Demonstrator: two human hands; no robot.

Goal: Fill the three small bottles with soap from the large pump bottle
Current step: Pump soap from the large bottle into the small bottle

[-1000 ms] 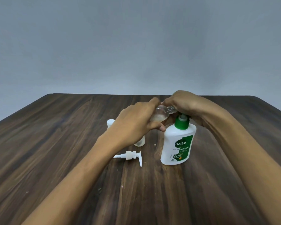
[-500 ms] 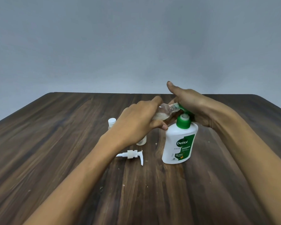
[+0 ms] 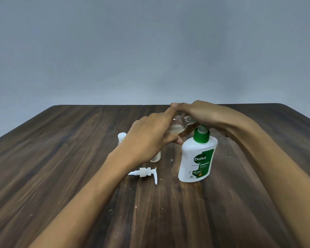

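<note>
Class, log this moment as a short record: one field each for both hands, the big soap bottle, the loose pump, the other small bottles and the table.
left hand: grips small clear bottle, tilted
right hand: closed at that bottle's neck
big soap bottle: upright, pump off
loose pump: lying on table
other small bottles: white-capped bottle, second bottle, both partly hidden

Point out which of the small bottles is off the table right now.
The small clear bottle gripped between both hands, tilted with pale soap inside. The white-capped small bottle and the other small bottle stand on the table, behind the left hand.
</note>
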